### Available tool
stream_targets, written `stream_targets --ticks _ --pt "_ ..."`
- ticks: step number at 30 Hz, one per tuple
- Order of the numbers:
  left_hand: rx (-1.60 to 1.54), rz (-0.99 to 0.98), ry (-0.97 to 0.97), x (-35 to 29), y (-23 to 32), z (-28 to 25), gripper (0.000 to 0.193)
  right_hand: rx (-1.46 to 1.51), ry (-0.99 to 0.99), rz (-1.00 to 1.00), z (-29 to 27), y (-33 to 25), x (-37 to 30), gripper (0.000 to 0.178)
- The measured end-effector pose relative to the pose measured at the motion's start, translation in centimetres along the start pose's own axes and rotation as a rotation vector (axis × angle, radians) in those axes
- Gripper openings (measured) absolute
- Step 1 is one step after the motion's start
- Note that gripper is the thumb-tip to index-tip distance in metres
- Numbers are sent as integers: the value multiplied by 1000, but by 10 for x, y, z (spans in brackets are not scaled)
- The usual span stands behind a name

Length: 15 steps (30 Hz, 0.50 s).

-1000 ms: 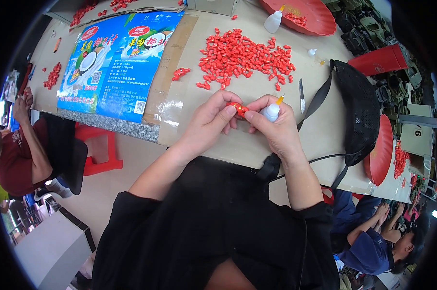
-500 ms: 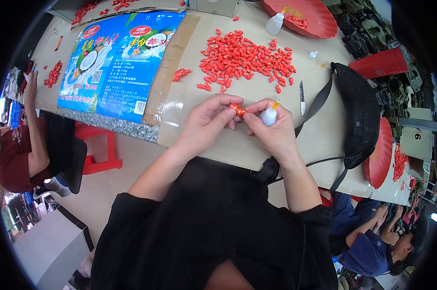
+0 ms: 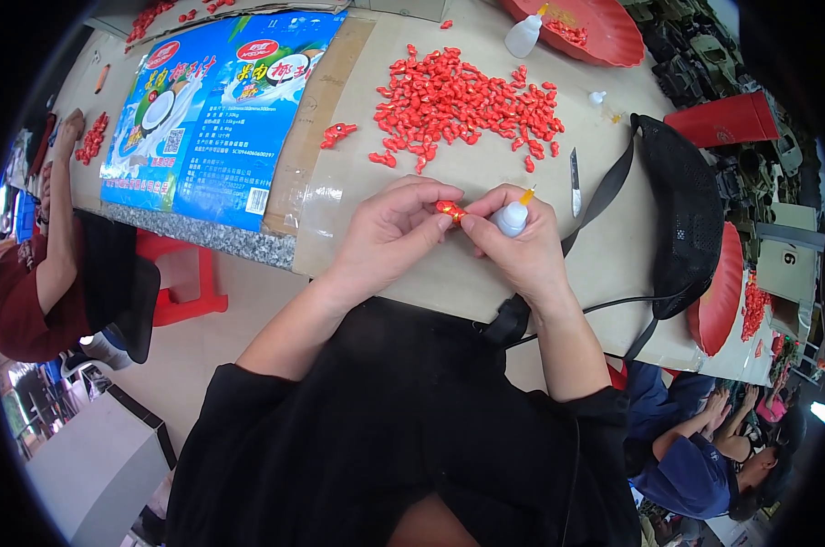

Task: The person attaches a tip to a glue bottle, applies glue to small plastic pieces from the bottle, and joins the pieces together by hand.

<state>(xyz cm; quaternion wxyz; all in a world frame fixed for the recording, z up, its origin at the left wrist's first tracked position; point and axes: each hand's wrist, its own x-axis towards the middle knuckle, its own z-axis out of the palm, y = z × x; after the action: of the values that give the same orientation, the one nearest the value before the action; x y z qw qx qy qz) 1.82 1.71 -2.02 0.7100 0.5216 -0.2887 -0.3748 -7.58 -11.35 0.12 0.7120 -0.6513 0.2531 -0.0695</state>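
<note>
Between the fingertips of both my hands is a small red piece with gold markings point(image 3: 449, 211), held over the table's near edge. My left hand point(image 3: 389, 228) pinches its left end between thumb and fingers. The thumb and forefinger of my right hand point(image 3: 528, 251) grip its right end. A small white squeeze bottle with a yellow tip point(image 3: 511, 220) is also tucked in my right hand, tip upward. Beyond my hands lies a heap of small red pieces point(image 3: 458, 105). One larger red piece point(image 3: 337, 136) sits apart, left of the heap.
A knife point(image 3: 575, 187) lies right of my hands, beside a black mesh bag with a strap point(image 3: 686, 219). Another white squeeze bottle point(image 3: 524, 36) stands by a red tray point(image 3: 604, 50). Blue printed cardboard point(image 3: 212, 118) covers the left side. People sit at both sides.
The red piece has turned slightly between my fingertips, and less of it shows. My hands stay nearly in place. The table view has shifted a little, and the person at left has moved an arm.
</note>
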Motion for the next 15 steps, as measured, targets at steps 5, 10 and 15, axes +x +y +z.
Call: stream_targets --ticks 5,10,15 --pt "41 -22 13 0 2 1 21 4 -14 16 0 0 0 7" --pt "48 -36 32 0 2 2 20 -24 -25 43 -2 1 2 7" --pt "33 -55 45 1 1 2 20 -17 -28 50 -1 1 2 7"
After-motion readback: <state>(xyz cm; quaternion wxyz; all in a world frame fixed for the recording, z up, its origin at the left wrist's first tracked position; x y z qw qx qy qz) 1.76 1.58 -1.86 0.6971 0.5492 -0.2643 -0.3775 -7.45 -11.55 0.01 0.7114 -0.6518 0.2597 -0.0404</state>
